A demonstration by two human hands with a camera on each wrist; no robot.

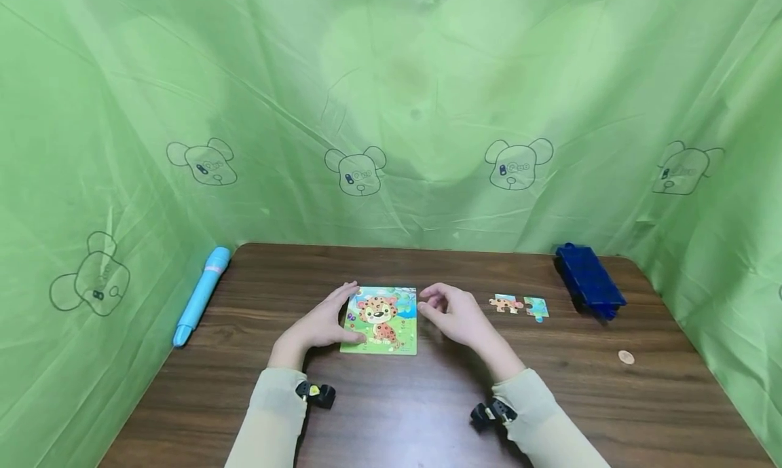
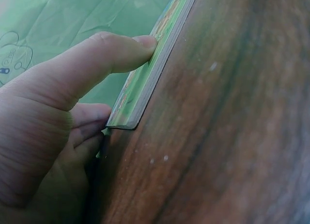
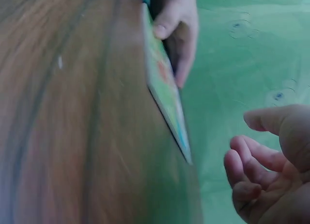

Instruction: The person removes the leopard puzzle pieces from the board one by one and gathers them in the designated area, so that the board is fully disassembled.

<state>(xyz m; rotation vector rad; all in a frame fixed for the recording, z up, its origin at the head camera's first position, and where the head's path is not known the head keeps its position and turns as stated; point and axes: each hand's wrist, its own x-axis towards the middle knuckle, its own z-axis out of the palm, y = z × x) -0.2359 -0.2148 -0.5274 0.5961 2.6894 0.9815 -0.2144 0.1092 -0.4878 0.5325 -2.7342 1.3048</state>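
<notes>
A square jigsaw puzzle (image 1: pixel 400 332) with a cartoon leopard on green grass lies flat on the brown table. My left hand (image 1: pixel 320 322) holds it at its left side, thumb on the printed face and the other fingers along the edge. In the left wrist view the thumb (image 2: pixel 131 52) presses near the board's thick, layered rim. Just off the right edge hovers my right hand (image 1: pixel 455 312), fingers loosely bent and nothing between them. The right wrist view shows that hand's fingers (image 3: pixel 252 163) apart from the board.
Two loose jigsaw pieces, one spotted (image 1: pixel 506 303) and one blue-green (image 1: pixel 537 308), lie to the right. Beyond them sits a dark blue case (image 1: pixel 589 281). A small pale disc (image 1: pixel 626 357) is nearer the right edge. A blue microphone-shaped object (image 1: pixel 201 297) lies far left. Green curtains (image 1: pixel 415 115) enclose the table.
</notes>
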